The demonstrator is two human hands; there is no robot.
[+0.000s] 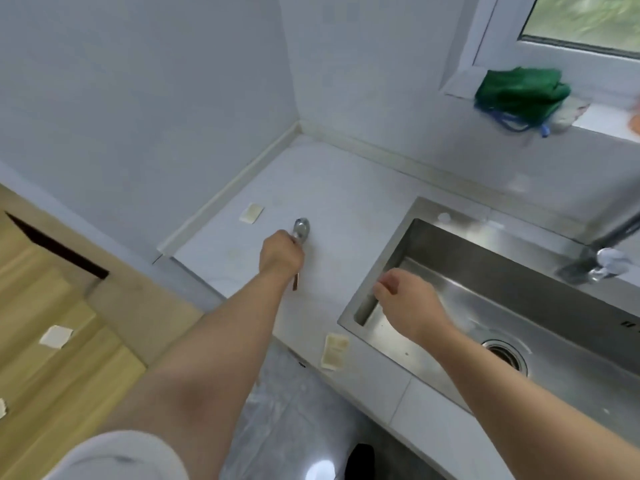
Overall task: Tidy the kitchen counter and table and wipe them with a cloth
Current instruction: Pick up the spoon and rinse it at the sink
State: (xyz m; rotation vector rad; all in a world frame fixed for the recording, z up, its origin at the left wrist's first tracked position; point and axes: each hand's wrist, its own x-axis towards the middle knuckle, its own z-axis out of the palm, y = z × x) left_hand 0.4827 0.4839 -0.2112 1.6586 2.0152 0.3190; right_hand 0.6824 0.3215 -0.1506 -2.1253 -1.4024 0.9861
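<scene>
Left arm [207, 341] extends, left hand [281, 252] gripping spoon [301, 228]; right hand [408, 303] seemingly loose

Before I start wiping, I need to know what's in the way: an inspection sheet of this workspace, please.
Surface: white counter, faintly stained; steel sink set in it.
Job's things: spoon in the left hand; green fabric bundle on the windowsill.
Clutter: paper scrap near the wall, second scrap at the counter's front edge.
Hands: left hand grips the spoon; right hand over the sink, loosely curled, empty.
Cables: nothing seen.
Surroundings: faucet, window, wooden table bearing a third scrap.
</scene>
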